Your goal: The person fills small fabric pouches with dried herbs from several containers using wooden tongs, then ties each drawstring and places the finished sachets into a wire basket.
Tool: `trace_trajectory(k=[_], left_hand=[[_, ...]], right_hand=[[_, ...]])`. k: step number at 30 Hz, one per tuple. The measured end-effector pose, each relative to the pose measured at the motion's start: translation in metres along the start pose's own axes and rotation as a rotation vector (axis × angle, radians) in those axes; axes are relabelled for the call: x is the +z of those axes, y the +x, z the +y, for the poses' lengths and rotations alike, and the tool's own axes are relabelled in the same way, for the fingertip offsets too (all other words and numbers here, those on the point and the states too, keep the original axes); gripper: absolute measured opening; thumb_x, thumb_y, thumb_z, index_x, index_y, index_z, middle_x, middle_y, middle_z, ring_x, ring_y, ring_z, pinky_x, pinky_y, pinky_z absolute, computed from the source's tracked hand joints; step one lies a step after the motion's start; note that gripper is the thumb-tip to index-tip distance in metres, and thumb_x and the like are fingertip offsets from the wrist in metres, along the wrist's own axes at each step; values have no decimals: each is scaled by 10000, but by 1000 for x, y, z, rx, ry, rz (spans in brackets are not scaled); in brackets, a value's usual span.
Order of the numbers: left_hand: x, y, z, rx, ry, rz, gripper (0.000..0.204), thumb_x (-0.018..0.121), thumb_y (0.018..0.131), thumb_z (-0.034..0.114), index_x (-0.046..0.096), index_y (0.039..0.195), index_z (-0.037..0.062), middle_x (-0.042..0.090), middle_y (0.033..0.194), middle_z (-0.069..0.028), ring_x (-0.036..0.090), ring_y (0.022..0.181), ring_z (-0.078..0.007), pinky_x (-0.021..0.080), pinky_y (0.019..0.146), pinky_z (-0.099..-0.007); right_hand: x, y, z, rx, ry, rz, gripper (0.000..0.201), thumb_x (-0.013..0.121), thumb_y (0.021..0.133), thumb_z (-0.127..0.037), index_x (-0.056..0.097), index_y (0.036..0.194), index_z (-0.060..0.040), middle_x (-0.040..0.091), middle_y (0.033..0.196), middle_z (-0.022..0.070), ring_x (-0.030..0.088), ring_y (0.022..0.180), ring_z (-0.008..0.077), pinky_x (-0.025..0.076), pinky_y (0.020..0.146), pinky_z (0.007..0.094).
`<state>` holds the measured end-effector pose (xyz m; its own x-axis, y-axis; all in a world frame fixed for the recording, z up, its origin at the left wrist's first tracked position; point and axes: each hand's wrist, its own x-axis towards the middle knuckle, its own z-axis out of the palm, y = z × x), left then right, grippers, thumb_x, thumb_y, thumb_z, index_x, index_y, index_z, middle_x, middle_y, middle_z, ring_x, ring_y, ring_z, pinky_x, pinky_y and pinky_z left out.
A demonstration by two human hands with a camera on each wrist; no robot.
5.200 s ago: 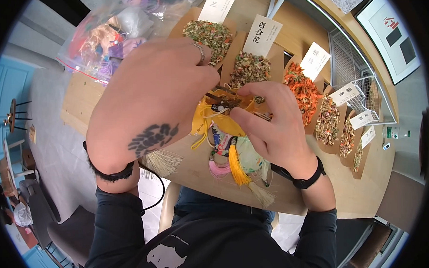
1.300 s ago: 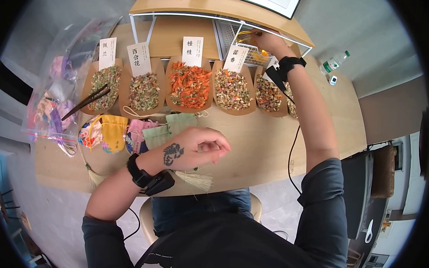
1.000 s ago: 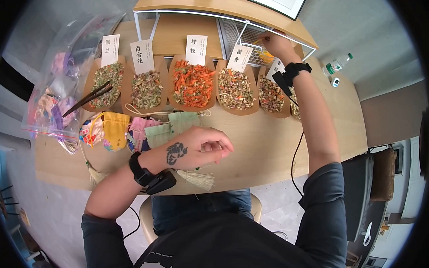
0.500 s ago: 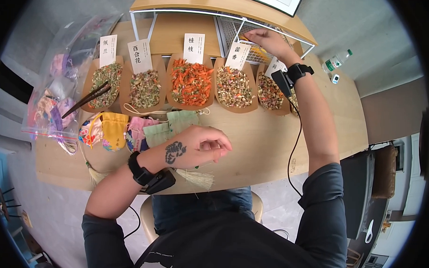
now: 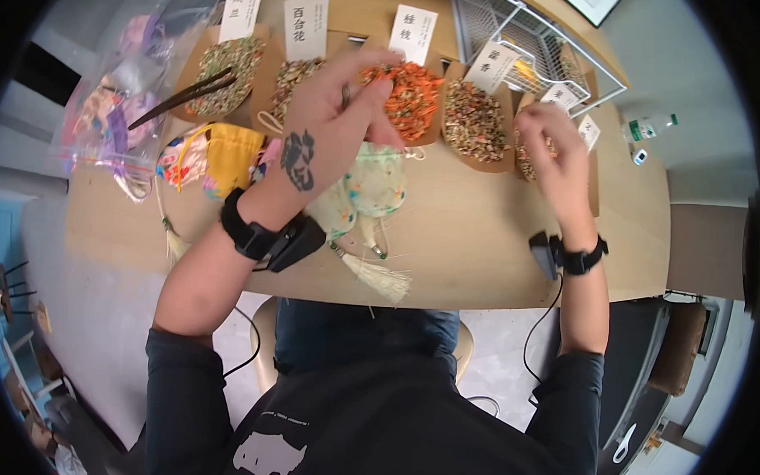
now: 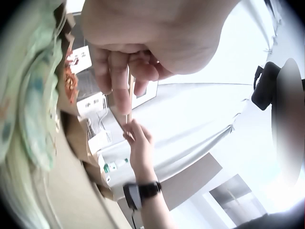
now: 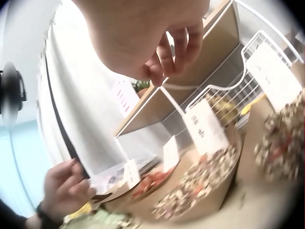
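Observation:
My left hand (image 5: pixel 332 110) hovers over the table with loosely bent fingers, overlapping the trays of dried lily-labelled mix (image 5: pixel 295 82) and orange dried pieces (image 5: pixel 414 100) in the head view. Below it lie pale green drawstring pouches (image 5: pixel 378 180) with cream tassels (image 5: pixel 372 275). My right hand (image 5: pixel 560 152) is raised by the right-hand trays, its fingers loosely curled; nothing shows in them in the right wrist view. Behind it stands a white wire basket (image 5: pixel 541 46) with something yellow (image 5: pixel 526 71) inside. Left of my left hand are a yellow pouch (image 5: pixel 234 159) and a floral pouch (image 5: pixel 182 162).
Dark chopsticks (image 5: pixel 184 97) lie across the leftmost herb tray (image 5: pixel 249 90). A clear plastic bag (image 5: pixel 108 102) of colourful pouches sits at the left. More trays of dried herbs (image 5: pixel 476 124) with white label cards line the back; a water bottle (image 5: pixel 652 126) lies far right.
My right hand reached to the wire basket with something yellow, then drew back toward me without it. My left hand lifted forward from over the pouches. The head view tilted down.

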<state>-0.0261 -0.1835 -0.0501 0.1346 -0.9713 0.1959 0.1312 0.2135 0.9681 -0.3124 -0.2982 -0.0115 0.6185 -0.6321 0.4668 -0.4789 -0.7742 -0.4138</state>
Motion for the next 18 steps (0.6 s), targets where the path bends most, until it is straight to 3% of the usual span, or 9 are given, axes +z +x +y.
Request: trace_trajectory(k=[1, 3, 5, 8, 9, 12, 15, 18], left_hand=[[3, 2, 2, 42, -23, 57, 260, 546, 1066, 62, 683, 1280, 5, 724, 879, -67, 741, 709, -115, 492, 544, -225], [1, 4, 8, 115, -18, 103, 329, 520, 1040, 2, 655, 1340, 22, 716, 1056, -81, 720, 704, -97, 485, 541, -226], [-7, 7, 5, 128, 51, 110, 327, 531, 1012, -14, 686, 1296, 35, 718, 1012, -63, 691, 688, -81, 474, 545, -212], [-14, 9, -4, 133, 145, 122, 309, 541, 975, -30, 731, 1206, 46, 722, 953, -42, 654, 689, -69, 466, 569, -204], [-15, 9, -6, 132, 176, 130, 302, 543, 963, -34, 745, 1173, 47, 723, 935, -37, 644, 694, -66, 464, 580, -204], [-14, 10, -12, 232, 246, 140, 256, 561, 956, -33, 769, 1080, 50, 724, 896, -34, 649, 733, -69, 468, 613, -221], [-14, 9, -13, 224, 243, 130, 246, 570, 947, -37, 770, 1058, 50, 735, 910, -47, 664, 771, -81, 488, 644, -239], [-14, 10, -14, 255, 271, 146, 226, 579, 943, -41, 773, 1022, 45, 743, 907, -57, 673, 770, -92, 492, 641, -244]], right_hand=[[9, -9, -18, 41, 187, -126, 71, 682, 988, -53, 729, 1004, -2, 718, 1096, 93, 691, 932, 231, 552, 809, 327], [30, -16, -53, 81, 379, -346, 175, 715, 956, -49, 714, 1131, -60, 697, 1070, 82, 702, 892, 196, 573, 753, 349], [50, -16, -75, 29, 318, -439, 210, 740, 948, -94, 733, 1157, -76, 701, 1133, 69, 698, 789, 165, 551, 657, 322], [76, -17, -77, -156, 11, -354, 263, 768, 928, -202, 727, 1165, -94, 717, 1075, 114, 736, 826, 307, 595, 707, 442], [79, -16, -78, -121, -26, -340, 336, 778, 915, -285, 736, 1196, -105, 726, 1051, 108, 729, 849, 337, 593, 712, 457], [81, -11, -80, -69, -70, -462, 317, 782, 914, -285, 756, 1168, -98, 729, 1002, 93, 728, 842, 335, 593, 704, 450], [85, -21, -73, -212, -27, -459, 302, 776, 923, -304, 772, 1140, -94, 727, 954, 88, 727, 817, 337, 588, 686, 449], [80, -26, -68, -68, 135, -543, 301, 764, 935, -328, 781, 1095, -74, 727, 925, 83, 727, 788, 334, 586, 676, 451]])
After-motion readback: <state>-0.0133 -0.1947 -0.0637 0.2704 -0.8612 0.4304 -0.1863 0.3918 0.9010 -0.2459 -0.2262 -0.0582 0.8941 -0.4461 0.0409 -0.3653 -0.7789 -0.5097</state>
